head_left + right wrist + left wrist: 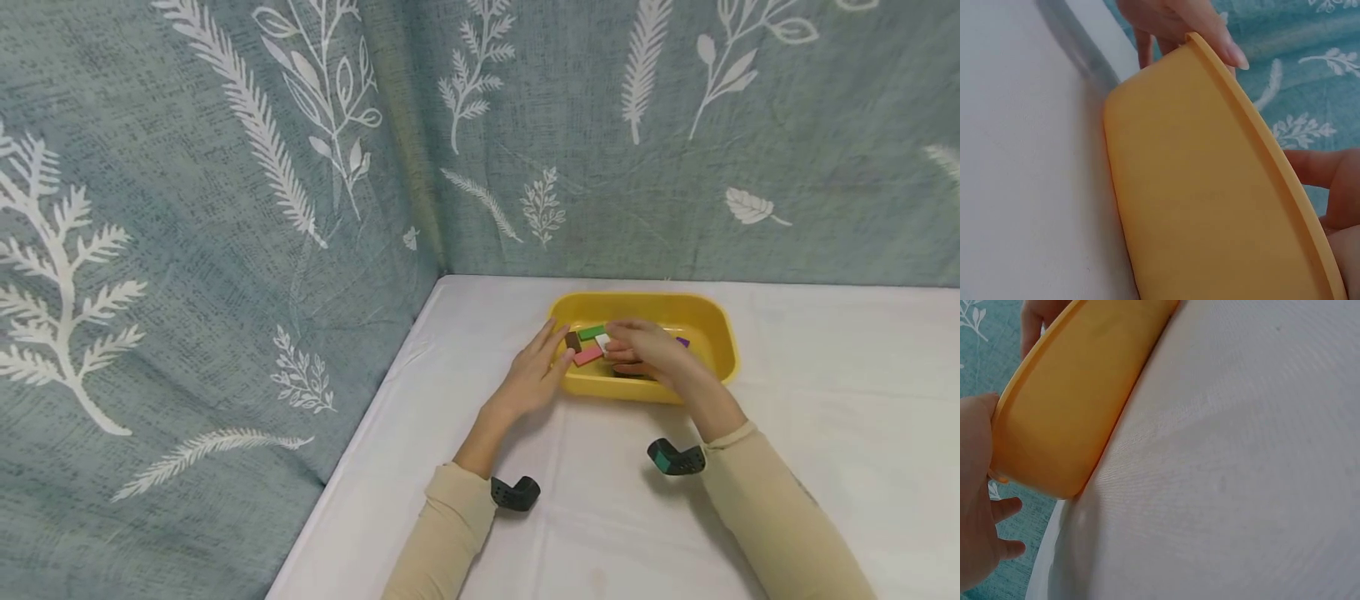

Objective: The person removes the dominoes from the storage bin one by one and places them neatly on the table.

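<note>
A yellow tray (708,367) with small coloured blocks in it stands on the white-covered table. My left hand (528,375) is at its left end, the thumb over the rim and the other fingers spread loosely along the outside. The right hand (656,348) reaches over the near rim into the tray, its fingers apart and loosely bent over the blocks. Right at those fingertips lies a white block (602,342). A pink block (588,356), a brown block (573,342) and a green block (591,332) lie left of it. The right palm hides part of the tray's inside.
A purple block (682,342) shows on the far side of the right hand. White cloth (592,500) covers the table. Behind it and on the left hang blue-green curtains (675,192) with white leaf patterns. Each wrist wears a dark camera mount (516,493).
</note>
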`<action>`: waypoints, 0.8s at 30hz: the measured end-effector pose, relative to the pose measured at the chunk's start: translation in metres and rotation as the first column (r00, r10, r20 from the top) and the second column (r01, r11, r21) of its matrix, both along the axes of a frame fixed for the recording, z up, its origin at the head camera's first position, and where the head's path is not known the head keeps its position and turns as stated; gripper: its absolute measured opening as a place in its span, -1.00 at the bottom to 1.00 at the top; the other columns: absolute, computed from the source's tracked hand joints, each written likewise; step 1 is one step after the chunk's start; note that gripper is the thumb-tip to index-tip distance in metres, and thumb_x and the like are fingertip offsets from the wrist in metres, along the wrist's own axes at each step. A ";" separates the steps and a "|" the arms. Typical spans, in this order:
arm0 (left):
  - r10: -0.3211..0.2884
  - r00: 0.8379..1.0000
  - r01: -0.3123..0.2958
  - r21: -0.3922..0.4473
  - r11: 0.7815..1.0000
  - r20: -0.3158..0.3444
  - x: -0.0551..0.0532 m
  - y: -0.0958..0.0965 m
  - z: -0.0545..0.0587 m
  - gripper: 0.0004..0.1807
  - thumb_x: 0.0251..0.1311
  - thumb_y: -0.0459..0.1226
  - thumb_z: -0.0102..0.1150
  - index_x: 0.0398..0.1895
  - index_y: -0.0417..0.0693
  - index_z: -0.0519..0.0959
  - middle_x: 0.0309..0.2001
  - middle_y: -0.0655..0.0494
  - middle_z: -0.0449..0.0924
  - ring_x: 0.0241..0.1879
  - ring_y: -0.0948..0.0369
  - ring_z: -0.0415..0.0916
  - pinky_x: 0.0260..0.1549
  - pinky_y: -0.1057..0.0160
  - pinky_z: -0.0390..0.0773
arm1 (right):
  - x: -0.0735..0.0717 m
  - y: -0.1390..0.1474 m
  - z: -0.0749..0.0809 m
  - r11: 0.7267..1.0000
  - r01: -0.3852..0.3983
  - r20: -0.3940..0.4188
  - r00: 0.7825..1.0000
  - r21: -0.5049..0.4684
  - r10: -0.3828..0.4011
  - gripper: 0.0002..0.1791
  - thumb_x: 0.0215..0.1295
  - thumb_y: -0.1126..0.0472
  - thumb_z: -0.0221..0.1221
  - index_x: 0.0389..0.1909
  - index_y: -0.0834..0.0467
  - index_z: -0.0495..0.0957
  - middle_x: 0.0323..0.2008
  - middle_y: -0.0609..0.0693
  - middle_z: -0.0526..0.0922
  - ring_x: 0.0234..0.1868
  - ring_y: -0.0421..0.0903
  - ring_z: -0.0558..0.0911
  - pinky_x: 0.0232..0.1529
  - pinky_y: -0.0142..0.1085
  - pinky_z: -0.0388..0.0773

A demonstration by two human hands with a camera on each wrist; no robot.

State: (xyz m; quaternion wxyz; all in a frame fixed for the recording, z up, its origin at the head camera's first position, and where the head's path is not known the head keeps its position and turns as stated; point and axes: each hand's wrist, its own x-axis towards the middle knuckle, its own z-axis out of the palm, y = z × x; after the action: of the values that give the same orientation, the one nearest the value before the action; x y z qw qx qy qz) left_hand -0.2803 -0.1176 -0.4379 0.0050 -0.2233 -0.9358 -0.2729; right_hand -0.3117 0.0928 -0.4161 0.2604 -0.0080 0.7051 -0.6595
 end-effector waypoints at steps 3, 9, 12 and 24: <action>0.000 1.000 0.000 0.000 1.000 -0.012 0.000 0.000 0.000 -0.39 0.51 0.01 -0.42 0.48 -0.12 0.05 0.49 -0.10 -0.16 0.44 0.01 -0.13 0.32 -0.02 0.00 | -0.001 -0.002 -0.001 0.999 -0.029 -0.007 1.000 0.020 0.030 -0.32 0.50 0.08 -0.09 0.44 0.35 -0.08 0.22 0.37 0.25 0.12 0.13 0.43 0.14 -0.12 0.41; -0.008 0.999 0.009 0.009 1.000 -0.032 -0.001 0.000 -0.002 -0.38 0.51 0.01 -0.43 0.47 -0.15 0.07 0.49 -0.12 -0.13 0.42 -0.02 -0.08 0.32 -0.01 0.03 | -0.004 -0.008 -0.004 0.999 -0.051 -0.009 0.999 0.011 0.051 -0.33 0.51 0.10 -0.10 0.43 0.38 -0.09 0.24 0.35 0.24 0.16 0.16 0.40 0.16 -0.12 0.39; -0.010 1.000 0.011 0.016 1.000 -0.026 -0.002 0.001 -0.002 -0.38 0.51 0.02 -0.47 0.48 -0.13 0.07 0.49 -0.11 -0.14 0.42 -0.02 -0.08 0.32 -0.02 0.03 | -0.004 -0.011 -0.003 0.999 -0.033 -0.001 0.999 0.019 0.033 -0.33 0.51 0.11 -0.10 0.44 0.37 -0.08 0.25 0.35 0.23 0.20 0.18 0.36 0.18 -0.12 0.37; 0.015 1.000 -0.015 0.003 1.000 0.001 -0.001 0.001 -0.001 -0.43 0.53 -0.06 -0.45 0.48 -0.11 0.07 0.49 -0.06 -0.15 0.41 -0.04 -0.05 0.26 -0.16 0.08 | -0.006 -0.018 -0.003 0.993 0.001 -0.052 0.999 0.118 0.005 -0.33 0.48 0.07 -0.07 0.42 0.36 0.00 0.18 0.29 0.29 0.01 0.05 0.42 0.00 -0.25 0.48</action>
State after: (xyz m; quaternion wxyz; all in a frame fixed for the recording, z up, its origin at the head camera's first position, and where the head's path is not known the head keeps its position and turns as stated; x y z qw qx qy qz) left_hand -0.2811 -0.1165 -0.4389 0.0070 -0.2160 -0.9370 -0.2745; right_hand -0.3181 0.0744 -0.4190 0.2425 -0.0106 0.7495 -0.6159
